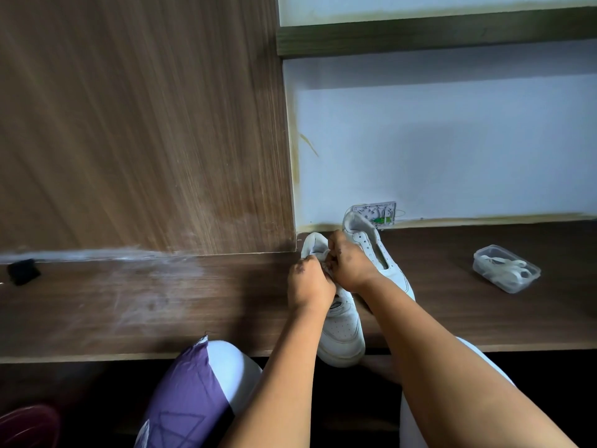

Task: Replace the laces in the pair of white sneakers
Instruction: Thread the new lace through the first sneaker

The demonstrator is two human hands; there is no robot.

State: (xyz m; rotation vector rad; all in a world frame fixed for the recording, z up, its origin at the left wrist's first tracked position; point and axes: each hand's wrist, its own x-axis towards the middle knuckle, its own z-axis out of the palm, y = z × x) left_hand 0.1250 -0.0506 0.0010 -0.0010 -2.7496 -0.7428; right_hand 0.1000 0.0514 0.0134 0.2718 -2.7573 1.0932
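White leather sneaker (342, 328) on dark wooden counter (129, 305); left hand (308, 282) and right hand (347, 265) pinch its lace. Second white sneaker (371, 250) at 1 o'clock; clear plastic box (506, 268) at 3 o'clock.

no text, label, brand name or number can be read anywhere in the view. a dark mark is seen on the tongue of the nearer white sneaker (342, 328), but it is too small and blurred to be made out. pale line patterns are seen on the purple cloth (190, 399), not letters.
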